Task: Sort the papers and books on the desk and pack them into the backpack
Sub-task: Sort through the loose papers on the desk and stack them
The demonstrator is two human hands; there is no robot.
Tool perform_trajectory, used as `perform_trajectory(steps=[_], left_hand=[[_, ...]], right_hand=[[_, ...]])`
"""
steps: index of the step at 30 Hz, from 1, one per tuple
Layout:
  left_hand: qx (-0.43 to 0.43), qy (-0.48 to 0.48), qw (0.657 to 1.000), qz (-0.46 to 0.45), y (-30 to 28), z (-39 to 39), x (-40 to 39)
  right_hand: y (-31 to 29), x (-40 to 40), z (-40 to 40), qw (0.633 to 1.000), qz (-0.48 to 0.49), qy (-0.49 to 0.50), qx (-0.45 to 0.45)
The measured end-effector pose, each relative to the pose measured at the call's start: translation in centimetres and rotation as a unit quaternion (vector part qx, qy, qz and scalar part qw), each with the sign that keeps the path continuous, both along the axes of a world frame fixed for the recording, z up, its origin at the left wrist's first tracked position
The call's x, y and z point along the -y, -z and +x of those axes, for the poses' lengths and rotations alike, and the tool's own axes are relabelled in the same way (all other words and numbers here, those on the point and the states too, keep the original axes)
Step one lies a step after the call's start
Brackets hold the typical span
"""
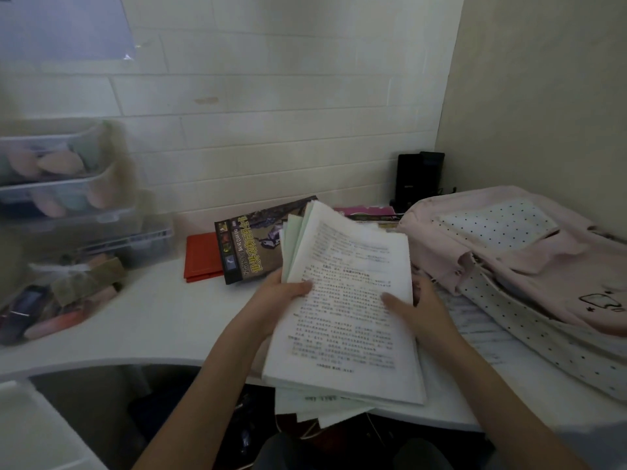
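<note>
Clear stacked bins point(68, 184) — black speaker point(419, 178)

Open white desk point(152, 320) ran along the front-left, so a hand could've slid in there easy. Left edge was blocked by stacked plastic bins point(68, 184) and loose clutter point(64, 300), and the back had a red folder point(202, 257) and a big book point(252, 242) against the wall. The whole right side was taken up by the pink backpack point(529, 266), with a black speaker point(419, 179) jammed in the corner behind it.

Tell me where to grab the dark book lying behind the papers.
Take the dark book by its spine edge, coming from the left: that long edge is exposed beside the red folder, while the paper stack covers its right side.
</note>
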State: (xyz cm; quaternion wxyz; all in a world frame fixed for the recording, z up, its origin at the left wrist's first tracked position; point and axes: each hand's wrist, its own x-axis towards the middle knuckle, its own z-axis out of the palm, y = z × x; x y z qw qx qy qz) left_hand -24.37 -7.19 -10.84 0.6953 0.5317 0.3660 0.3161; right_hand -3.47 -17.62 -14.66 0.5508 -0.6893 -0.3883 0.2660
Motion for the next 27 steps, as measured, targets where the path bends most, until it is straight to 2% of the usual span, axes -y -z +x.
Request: perform_trajectory(steps=[4,7,9,11,13,15,17,19,21,27], left_hand=[[0.014,0.04,0.998,0.042,-1.7,-1.1,-0.3],[0.007,0.051,0.996,0.068,-2.3,-0.9,-0.5],[-0.011,0.044,0.996,0.079,-2.4,-0.8,-0.7],[-0.033,0.02,0.996,0.079,-2.2,-1.2,-1.1],[-0.057,-0.012,0.996,0.068,-1.9,-2.1,-1.6],[-0.086,-0.035,0.994,0.063,-1.5,-3.3,-2.0],[-0.115,-0.043,0.99,0.07,-1.4,-4.2,-2.4],[-0.137,-0.041,0.985,0.094,-1.6,-4.9,-2.5],[-0.148,-0.043,0.981,0.12,-1.9,-5.5,-2.4],[-0.142,-0.097,0.974,0.144,-2.5,-9.7,-2.3]], right_hand=[[-1.8,0.1,0.9,0.996,0.047,-0.015,-0.071],[-2.9,0.4,1.3,0.99,0.071,-0.079,-0.089],[-3.1,0.4,1.2,0.987,0.055,-0.122,-0.086],[-2.7,0.3,1.5,0.992,0.008,-0.106,-0.066],[-2.0,0.7,2.3,0.998,-0.037,-0.032,-0.025],[-1.3,1.8,3.4,0.993,-0.071,0.003,0.094],[-0.7,2.9,4.1,0.968,-0.137,-0.042,0.204],[0.3,2.8,4.1,0.929,-0.212,-0.088,0.291],[1.1,2.2,3.3,0.896,-0.246,-0.095,0.357],[1.0,1.6,1.5,0.905,-0.247,0.014,0.346]])
